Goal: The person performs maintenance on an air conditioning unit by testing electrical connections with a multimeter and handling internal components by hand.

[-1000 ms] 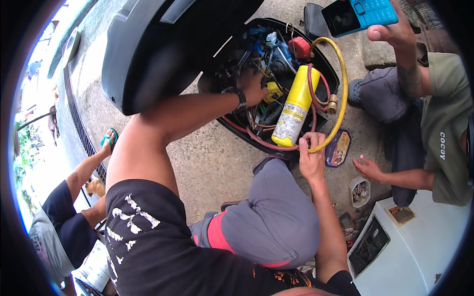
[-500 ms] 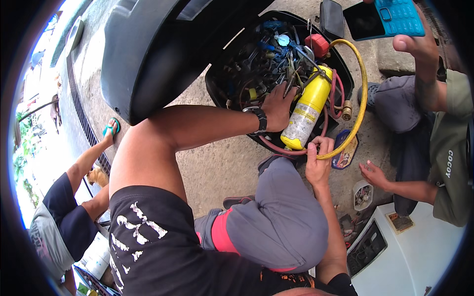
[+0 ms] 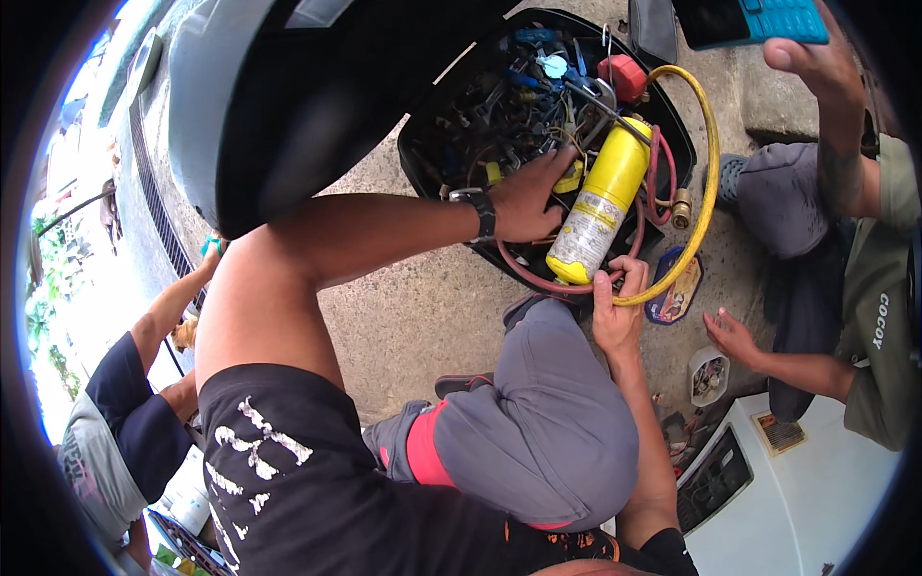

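Note:
A yellow gas canister (image 3: 615, 178) with a worn white label lies slanted across the right side of a black case (image 3: 407, 158) packed with jumbled tools (image 3: 523, 115). My left hand (image 3: 526, 204), a dark watch on its wrist, reaches into the case left of the canister. Its fingers are spread over the tools, some tips hidden among them. My right hand (image 3: 619, 305) is closed around the end of a yellow hose (image 3: 713, 173), below the canister's base. A red hose (image 3: 538, 280) curves past these fingers. A brass fitting (image 3: 681, 208) hangs at the case's right edge.
The raised dark lid (image 3: 317, 115) fills the upper left. At right, a co-worker's hand (image 3: 816, 72) holds a blue phone (image 3: 759, 21); the other hand (image 3: 735, 336) hovers near a white tub (image 3: 709, 376) of small parts. A white appliance (image 3: 797, 480) stands at lower right.
My left hand has shifted slightly left and its fingers have spread, uncovering a yellow item beside the canister. The canister's top has tilted a little right. My right hand keeps the hose.

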The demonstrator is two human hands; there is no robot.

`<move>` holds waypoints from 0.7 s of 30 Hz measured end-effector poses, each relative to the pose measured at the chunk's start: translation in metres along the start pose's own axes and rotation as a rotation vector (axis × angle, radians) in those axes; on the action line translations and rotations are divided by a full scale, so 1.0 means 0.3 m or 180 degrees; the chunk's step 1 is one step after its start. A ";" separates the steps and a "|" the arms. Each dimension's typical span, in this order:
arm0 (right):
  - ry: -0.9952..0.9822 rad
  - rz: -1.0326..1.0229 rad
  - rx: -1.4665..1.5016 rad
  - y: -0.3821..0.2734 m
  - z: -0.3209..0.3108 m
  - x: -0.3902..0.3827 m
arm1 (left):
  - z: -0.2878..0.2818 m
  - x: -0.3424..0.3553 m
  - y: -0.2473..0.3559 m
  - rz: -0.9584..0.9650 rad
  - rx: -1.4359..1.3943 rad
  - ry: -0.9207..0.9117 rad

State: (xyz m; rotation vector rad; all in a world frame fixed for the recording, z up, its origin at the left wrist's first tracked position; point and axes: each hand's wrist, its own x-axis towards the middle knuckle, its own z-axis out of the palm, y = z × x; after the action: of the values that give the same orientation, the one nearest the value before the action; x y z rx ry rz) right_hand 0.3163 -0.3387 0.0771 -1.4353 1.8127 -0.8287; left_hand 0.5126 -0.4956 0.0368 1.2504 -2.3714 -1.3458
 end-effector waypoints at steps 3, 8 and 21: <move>0.0030 0.0011 0.0004 0.014 -0.001 -0.008 | -0.091 0.057 -0.018 -0.0427 -0.0422 0.0027; 0.0007 0.0032 0.0170 -0.016 -0.016 0.029 | -0.243 0.225 -0.257 -0.0124 0.0807 0.0869; 0.0287 0.0514 0.0672 -0.038 0.009 -0.073 | -0.214 0.168 -0.237 -0.0228 0.1155 -0.1656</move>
State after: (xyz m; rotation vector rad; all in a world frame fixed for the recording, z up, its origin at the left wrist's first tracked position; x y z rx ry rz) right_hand 0.3284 -0.3197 0.0874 -1.1194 1.8196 -0.9820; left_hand 0.5533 -0.5915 0.0070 1.1828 -3.0686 -1.4498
